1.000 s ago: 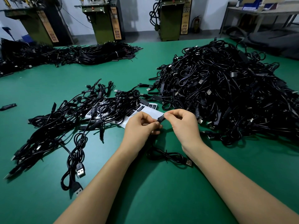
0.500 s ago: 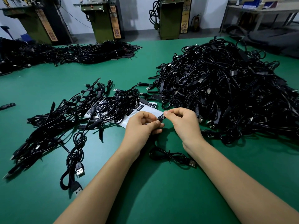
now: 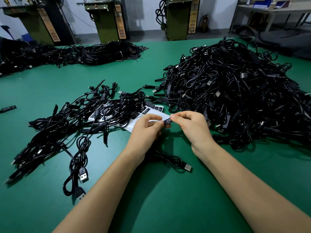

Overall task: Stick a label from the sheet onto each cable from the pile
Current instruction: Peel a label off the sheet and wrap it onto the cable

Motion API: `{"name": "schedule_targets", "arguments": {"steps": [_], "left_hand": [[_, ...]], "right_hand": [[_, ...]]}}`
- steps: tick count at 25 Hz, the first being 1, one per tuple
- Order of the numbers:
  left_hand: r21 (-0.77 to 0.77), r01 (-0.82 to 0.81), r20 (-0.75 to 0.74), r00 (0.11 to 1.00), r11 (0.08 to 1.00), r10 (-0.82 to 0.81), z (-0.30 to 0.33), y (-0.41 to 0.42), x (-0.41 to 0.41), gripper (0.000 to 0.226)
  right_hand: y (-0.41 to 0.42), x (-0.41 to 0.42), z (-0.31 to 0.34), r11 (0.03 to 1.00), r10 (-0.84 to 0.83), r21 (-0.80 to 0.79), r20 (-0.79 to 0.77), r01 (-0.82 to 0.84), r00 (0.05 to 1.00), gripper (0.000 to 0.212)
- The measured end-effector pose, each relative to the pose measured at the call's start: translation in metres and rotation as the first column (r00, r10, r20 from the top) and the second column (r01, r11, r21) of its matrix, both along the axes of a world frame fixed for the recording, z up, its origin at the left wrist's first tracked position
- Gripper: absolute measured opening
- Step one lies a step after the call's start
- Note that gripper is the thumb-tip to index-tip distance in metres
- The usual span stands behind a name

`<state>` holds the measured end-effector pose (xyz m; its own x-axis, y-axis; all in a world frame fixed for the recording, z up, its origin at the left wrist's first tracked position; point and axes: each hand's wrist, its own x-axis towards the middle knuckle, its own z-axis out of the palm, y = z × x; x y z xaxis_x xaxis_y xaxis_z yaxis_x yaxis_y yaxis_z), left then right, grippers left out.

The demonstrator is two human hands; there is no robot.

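Since a second ago little has shifted: our left hand (image 3: 148,127) and right hand (image 3: 191,125) stay pinched on the cable (image 3: 170,161) with the black label (image 3: 168,122) between the fingertips; its USB plug has slid slightly rightward beneath our wrists. We judge the label is being pressed down. Label sheet (image 3: 134,123) lies just beyond the left hand, pile (image 3: 235,98) beyond the right. Green table (image 3: 159,199); machines (image 3: 109,19) stand behind.
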<state>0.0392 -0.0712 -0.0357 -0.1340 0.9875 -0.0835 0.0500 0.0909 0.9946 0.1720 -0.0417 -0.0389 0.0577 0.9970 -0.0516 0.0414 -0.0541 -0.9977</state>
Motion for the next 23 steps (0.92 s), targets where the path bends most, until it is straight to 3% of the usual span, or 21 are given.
{"name": "schedule_targets", "arguments": {"steps": [5, 15, 23], "left_hand": [[0.008, 0.025, -0.046, 0.999, 1.0, -0.025, -0.0017, 0.0011, 0.001, 0.015], [0.035, -0.024, 0.087, 0.996, 0.999, 0.021, -0.0075, 0.0032, 0.0043, 0.011], [0.035, -0.031, 0.101, 0.994, 0.999, 0.027, -0.0093, 0.0055, 0.004, 0.012]], "right_hand": [[0.0004, -0.0001, -0.0001, 1.0, 0.002, 0.0, -0.022, -0.002, 1.0, 0.011], [-0.0006, -0.0046, -0.0004, 0.998, -0.057, 0.002, -0.043, 0.057, 0.997, 0.009], [-0.0034, -0.0042, 0.0018, 0.999, -0.044, -0.003, -0.022, 0.043, 0.999, 0.008]]}}
